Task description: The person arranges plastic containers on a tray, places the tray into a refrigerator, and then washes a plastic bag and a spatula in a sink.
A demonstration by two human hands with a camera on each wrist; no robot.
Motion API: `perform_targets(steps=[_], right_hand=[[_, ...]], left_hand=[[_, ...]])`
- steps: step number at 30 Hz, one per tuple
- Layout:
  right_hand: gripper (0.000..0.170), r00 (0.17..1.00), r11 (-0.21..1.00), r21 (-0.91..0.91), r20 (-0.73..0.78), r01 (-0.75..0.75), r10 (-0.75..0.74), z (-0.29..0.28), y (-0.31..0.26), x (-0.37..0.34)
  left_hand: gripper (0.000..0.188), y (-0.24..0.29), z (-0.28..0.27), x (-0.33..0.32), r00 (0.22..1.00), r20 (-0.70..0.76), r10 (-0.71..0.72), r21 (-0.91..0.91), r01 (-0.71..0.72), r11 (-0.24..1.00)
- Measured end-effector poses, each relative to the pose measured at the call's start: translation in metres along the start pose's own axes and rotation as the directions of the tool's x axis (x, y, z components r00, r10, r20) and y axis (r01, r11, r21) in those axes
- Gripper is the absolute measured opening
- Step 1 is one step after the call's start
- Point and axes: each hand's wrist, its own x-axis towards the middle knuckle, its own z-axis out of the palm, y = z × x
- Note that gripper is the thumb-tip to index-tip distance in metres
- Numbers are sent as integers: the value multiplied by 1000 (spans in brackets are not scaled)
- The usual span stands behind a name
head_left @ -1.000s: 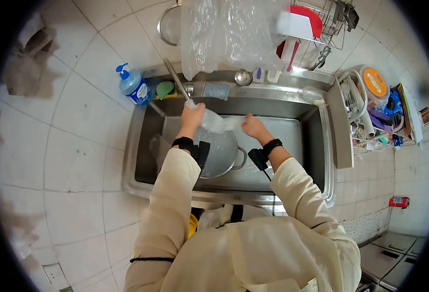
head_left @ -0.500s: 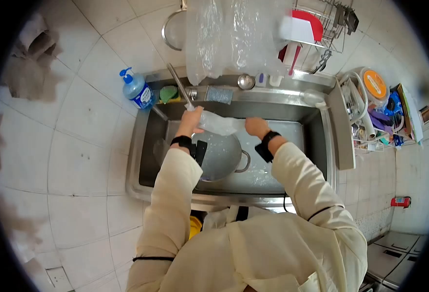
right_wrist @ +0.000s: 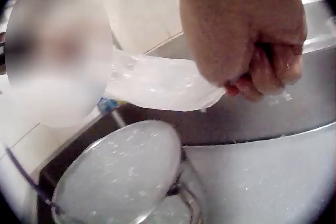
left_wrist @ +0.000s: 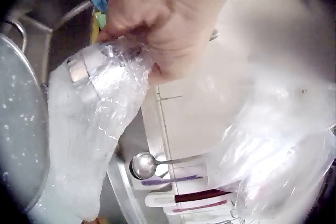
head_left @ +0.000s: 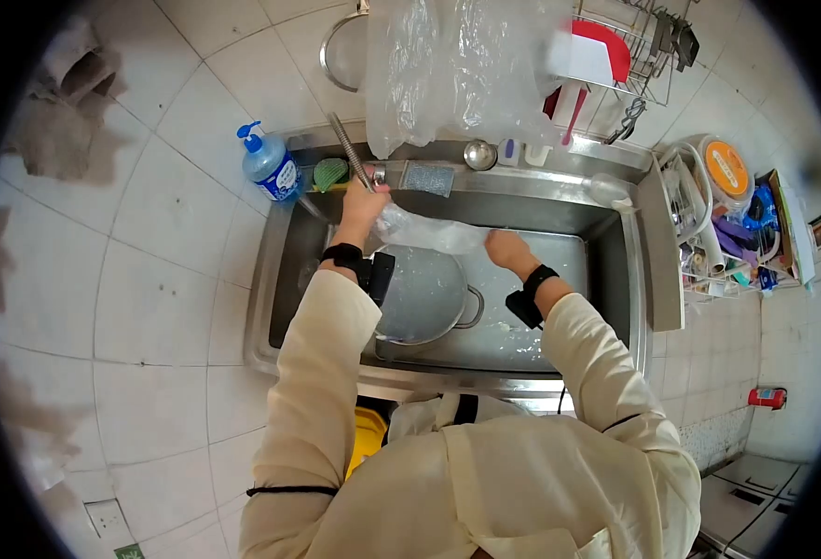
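Observation:
A clear plastic bag (head_left: 434, 230) stretches between both hands above the sink. My left hand (head_left: 362, 207) grips one end of it, right at the lower end of the springy metal faucet spout (head_left: 348, 149). In the left wrist view, something shiny and metallic shows through the bag (left_wrist: 97, 92) close below the fingers. My right hand (head_left: 510, 252), a curled fist in the right wrist view, clutches the bag's other end, with wet fingers (right_wrist: 268, 71). Beneath the bag, a round metal pot (head_left: 420, 298) with a loop handle holds liquid with white flecks.
The steel sink (head_left: 606, 279) surrounds the pot. Along its back stand a blue soap bottle (head_left: 273, 170), a green sponge (head_left: 330, 173), a grey scouring pad (head_left: 429, 179) and a ladle (head_left: 480, 155). Plastic sheeting (head_left: 466, 74) hangs behind; a filled wire basket (head_left: 685, 200) sits right.
My left hand has shifted up slightly toward the faucet, and my right hand has moved a little right, the bag drawn between them. The head view has swung slightly.

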Motion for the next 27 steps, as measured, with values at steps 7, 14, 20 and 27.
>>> perform_targets(steps=[7, 14, 20, 27], right_hand=[[26, 988, 998, 53, -148, 46, -37, -57, -72, -5], [26, 959, 970, 172, -256, 171, -124, -94, -105, -19], [21, 967, 993, 31, -234, 112, -102, -64, -55, 4], [26, 886, 943, 46, -359, 329, -292, -12, -3, 6]], left_hand=[[30, 1, -9, -20, 734, 499, -460, -49, 554, 831], [41, -28, 3, -9, 839, 322, -438, -91, 487, 868], [41, -3, 8, -7, 935, 129, -330, 39, 328, 944], [45, -19, 9, -20, 975, 77, -209, 213, 188, 959]])
